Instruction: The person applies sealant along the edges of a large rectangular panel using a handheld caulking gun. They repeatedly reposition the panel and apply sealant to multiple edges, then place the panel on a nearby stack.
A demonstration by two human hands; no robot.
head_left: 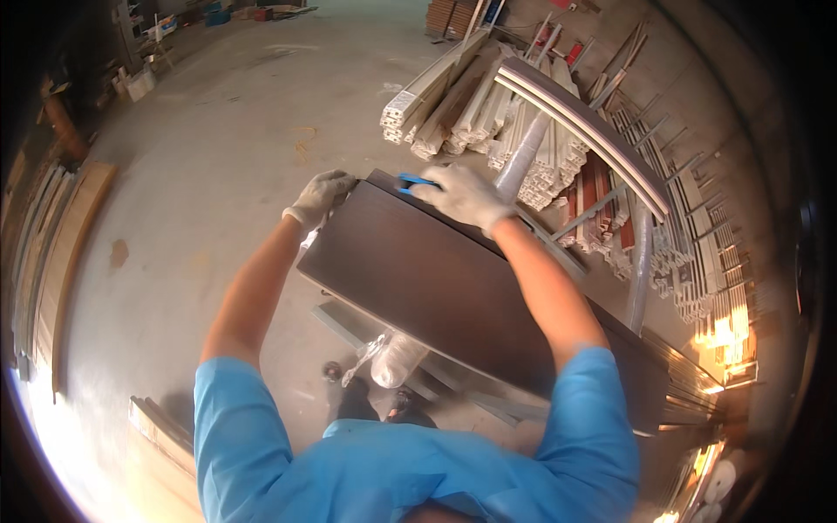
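My left hand [323, 199], in a pale work glove, is at the far left corner of a long dark brown panel [427, 288]. Its fingers curl in against the panel's end; I cannot tell from here whether that grip is closed on the edge or only pressed to it. My right hand [460, 193], gloved the same way, is further right along the far edge, its grip closed around a small blue tool [417, 181]. The tool's front end points left, toward my other hand, just over a narrow dark strip [381, 179] that runs along that edge.

The panel lies flat in front of me, its broad face up, stretching from my left hand away to the right beneath my right forearm. A round support wrapped in clear plastic [398, 359] shows below its near edge, close to my shoes [331, 371]. Beyond the panel, another brown and white length [593, 122] rests across wrapped posts [525, 157]. Bundles of long pale strips [436, 96] lie behind on the concrete floor [209, 200], and boards [74, 261] lie well apart on my left.
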